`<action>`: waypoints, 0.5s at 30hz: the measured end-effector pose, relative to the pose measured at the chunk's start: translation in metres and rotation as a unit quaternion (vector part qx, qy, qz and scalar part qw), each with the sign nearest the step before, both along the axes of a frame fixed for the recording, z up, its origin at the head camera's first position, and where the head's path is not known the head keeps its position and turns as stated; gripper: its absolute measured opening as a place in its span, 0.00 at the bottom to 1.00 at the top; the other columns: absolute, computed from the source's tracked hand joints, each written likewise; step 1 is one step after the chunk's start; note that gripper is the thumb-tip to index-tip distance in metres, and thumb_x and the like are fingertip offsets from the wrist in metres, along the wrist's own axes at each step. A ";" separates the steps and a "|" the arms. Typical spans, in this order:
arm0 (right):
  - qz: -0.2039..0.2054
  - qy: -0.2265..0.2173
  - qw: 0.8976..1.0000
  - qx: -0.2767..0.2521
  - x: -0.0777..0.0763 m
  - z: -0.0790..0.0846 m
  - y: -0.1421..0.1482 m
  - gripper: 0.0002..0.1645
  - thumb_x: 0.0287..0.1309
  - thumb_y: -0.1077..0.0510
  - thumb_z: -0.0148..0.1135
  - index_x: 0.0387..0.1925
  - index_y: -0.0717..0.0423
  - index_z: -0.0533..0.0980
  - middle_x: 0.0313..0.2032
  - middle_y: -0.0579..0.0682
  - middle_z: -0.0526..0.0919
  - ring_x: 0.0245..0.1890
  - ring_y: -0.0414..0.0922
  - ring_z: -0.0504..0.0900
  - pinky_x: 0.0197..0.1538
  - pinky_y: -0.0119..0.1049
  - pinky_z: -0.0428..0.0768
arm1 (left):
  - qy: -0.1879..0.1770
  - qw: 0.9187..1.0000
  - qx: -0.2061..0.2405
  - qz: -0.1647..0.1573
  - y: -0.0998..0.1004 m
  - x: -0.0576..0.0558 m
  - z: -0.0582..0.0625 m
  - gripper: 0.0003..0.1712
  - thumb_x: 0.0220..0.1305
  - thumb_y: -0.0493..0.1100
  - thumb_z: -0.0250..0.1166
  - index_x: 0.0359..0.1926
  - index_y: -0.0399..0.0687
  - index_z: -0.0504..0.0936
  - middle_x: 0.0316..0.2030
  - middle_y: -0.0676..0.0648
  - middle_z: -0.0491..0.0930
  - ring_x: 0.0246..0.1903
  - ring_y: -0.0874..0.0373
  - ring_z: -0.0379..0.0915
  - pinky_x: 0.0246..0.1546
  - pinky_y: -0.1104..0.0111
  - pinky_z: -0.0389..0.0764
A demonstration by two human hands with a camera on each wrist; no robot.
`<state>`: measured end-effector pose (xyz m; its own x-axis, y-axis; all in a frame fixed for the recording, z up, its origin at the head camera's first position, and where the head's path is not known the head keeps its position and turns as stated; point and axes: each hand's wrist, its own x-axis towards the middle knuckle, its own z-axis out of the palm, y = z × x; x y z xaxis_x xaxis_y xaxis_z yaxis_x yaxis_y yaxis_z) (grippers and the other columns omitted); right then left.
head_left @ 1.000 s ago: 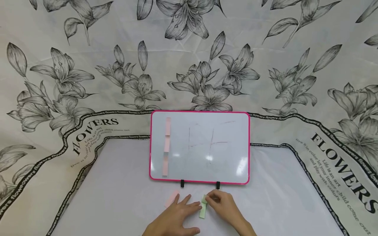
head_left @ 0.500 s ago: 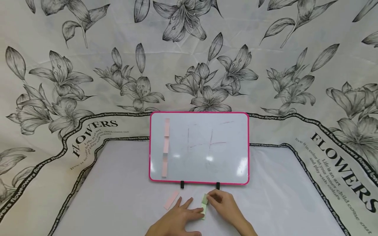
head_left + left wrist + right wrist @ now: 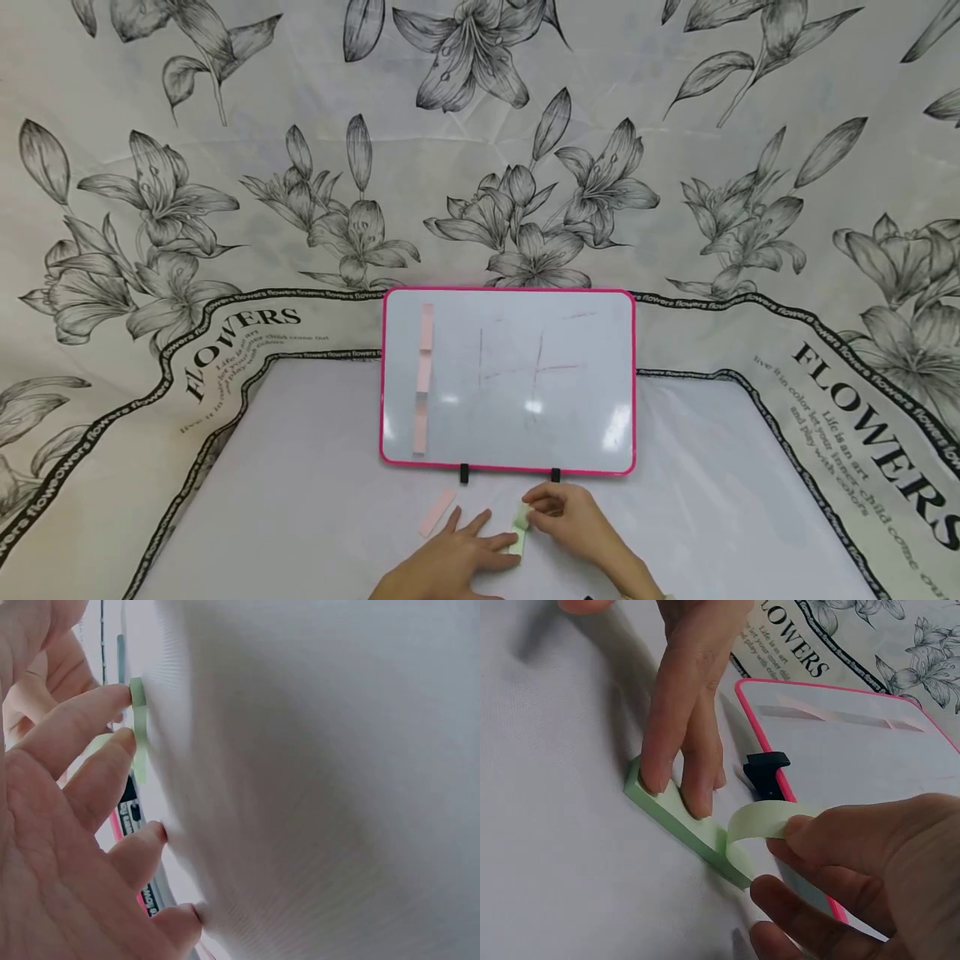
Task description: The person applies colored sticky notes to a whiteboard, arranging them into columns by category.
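Observation:
A narrow pad of green sticky notes point(image 3: 679, 814) lies on the white tablecloth. Two spread fingertips of my left hand point(image 3: 450, 557) press on its near part. My right hand point(image 3: 573, 521) pinches the free end of the top green note point(image 3: 761, 820) between thumb and forefinger. That note curls up in an arc, its other end still against the pad in the right wrist view. A single pink strip point(image 3: 437, 512) lies on the cloth just beyond my left fingers. In the left wrist view the pad point(image 3: 139, 739) shows edge-on under the fingertips.
Behind the hands stands a pink-framed whiteboard point(image 3: 517, 433) on black feet point(image 3: 464, 473). Several pink strips point(image 3: 423, 371) run down its left side, with faint red marks to their right. A flower-printed cloth point(image 3: 480, 167) covers the wall behind.
My right hand has peeled the green note further back toward me, so its curl has grown. The left hand has shifted slightly right, uncovering more of the loose pink strip.

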<state>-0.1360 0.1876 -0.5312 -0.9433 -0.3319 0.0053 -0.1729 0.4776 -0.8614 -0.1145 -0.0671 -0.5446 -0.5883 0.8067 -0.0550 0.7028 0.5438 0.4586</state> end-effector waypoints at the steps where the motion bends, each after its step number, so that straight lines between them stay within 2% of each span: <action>1: 0.010 -0.003 1.000 0.004 -0.001 0.001 0.001 0.07 0.61 0.61 0.71 0.41 0.55 0.86 0.38 0.47 0.90 0.37 0.33 0.86 0.41 0.29 0.84 | -0.004 1.000 -0.005 -0.001 0.000 -0.001 0.000 0.37 0.66 0.77 0.55 0.70 0.70 0.76 0.73 0.62 0.68 0.77 0.40 0.58 0.64 0.26 0.61; 4: 0.027 0.011 0.999 0.018 -0.006 0.007 0.004 0.04 0.61 0.61 0.71 0.38 0.54 0.87 0.36 0.46 0.90 0.36 0.33 0.86 0.41 0.29 0.84 | 0.002 1.000 -0.014 -0.009 -0.001 -0.002 0.001 0.37 0.66 0.77 0.56 0.70 0.71 0.75 0.73 0.63 0.68 0.76 0.40 0.58 0.62 0.26 0.63; 8: 0.015 0.038 0.999 0.036 -0.018 0.020 0.008 0.02 0.60 0.61 0.72 0.36 0.53 0.88 0.34 0.44 0.91 0.35 0.32 0.86 0.39 0.28 0.83 | 0.007 1.000 -0.003 -0.005 -0.001 -0.002 0.003 0.37 0.66 0.76 0.56 0.69 0.69 0.77 0.72 0.63 0.69 0.76 0.39 0.59 0.62 0.26 0.64; 15: -0.015 0.058 0.997 0.054 -0.035 0.046 0.015 0.02 0.59 0.61 0.73 0.35 0.53 0.89 0.33 0.45 0.91 0.32 0.33 0.86 0.34 0.28 0.82 | -0.033 0.999 -0.009 0.008 0.000 -0.001 0.009 0.35 0.65 0.74 0.61 0.68 0.70 0.78 0.71 0.66 0.70 0.77 0.41 0.58 0.65 0.26 0.60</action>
<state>-0.1712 0.2023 -0.4852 -0.9480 -0.3078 0.0813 -0.2528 0.5727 -0.7798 -0.1156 -0.0666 -0.5356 -0.5961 0.7957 -0.1074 0.6627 0.5631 0.4937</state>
